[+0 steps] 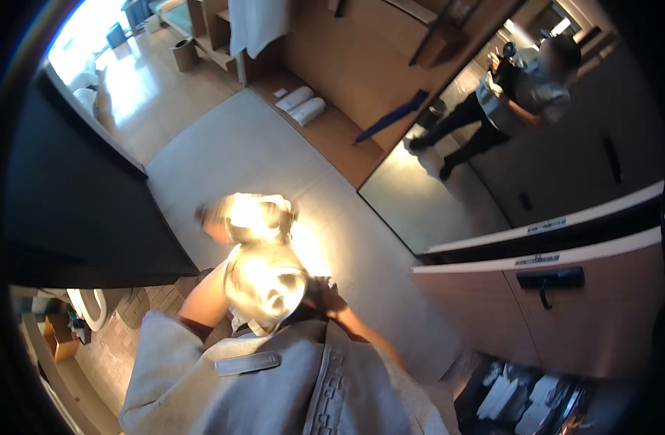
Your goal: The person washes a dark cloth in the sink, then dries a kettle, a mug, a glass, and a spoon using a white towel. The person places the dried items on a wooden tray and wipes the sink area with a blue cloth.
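Note:
A rounded, shiny metal vessel (261, 280), kettle-like, is held close to my waist. Strong light glares off it, so its details are washed out. At its right side, my right hand (324, 298) grips it, the fingers partly in shadow. Beyond the vessel's far side is a glaring upper part (259, 217), perhaps its raised lid. Beside that part my left hand (215, 223) is motion-blurred, and its fingers cannot be made out.
On the right a large mirror (386, 212) reflects a person holding a dark object. Rolled white slippers (302, 106) and a dark blue umbrella (392, 117) lie in a wooden alcove. A wooden door (473, 310) with a black handle stands right; a dark panel (93, 185) stands left.

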Motion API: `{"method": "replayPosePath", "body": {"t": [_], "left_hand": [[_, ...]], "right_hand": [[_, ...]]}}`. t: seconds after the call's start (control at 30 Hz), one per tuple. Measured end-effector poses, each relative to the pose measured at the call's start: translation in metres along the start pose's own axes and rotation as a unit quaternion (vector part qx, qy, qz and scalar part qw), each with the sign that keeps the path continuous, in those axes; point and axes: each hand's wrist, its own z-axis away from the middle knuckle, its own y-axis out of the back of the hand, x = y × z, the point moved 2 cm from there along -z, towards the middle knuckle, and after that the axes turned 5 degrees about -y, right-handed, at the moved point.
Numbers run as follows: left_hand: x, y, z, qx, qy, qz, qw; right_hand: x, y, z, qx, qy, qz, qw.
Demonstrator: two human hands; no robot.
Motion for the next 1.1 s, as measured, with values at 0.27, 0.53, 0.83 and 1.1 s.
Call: {"method": "replayPosePath", "body": {"t": [0.27,0.53,0.83,1.1], "left_hand": [[0.046,0.026,-0.054,0.011,0.072,-0.088,0.993],[-0.014,0.023,-0.014,-0.098,0.077,-0.217,0.968],[-0.006,0.061,-0.040,-0.201,0.369,0.149,0.895],[-0.004,0.032,-0.082,-0.402,0.142,0.094,0.900]], "right_hand": [[0.005,0.006,0.046,0.107,-0.216,-0.197,0.950],[-0.020,-0.007,-0.012,0.140,-0.066,-0.008,0.988],[-0.027,0.071,0.011,0.001,-0.041,-0.015,0.999],[-0.033,0.047,-0.163,0.036,0.312,0.084,0.946]]}}
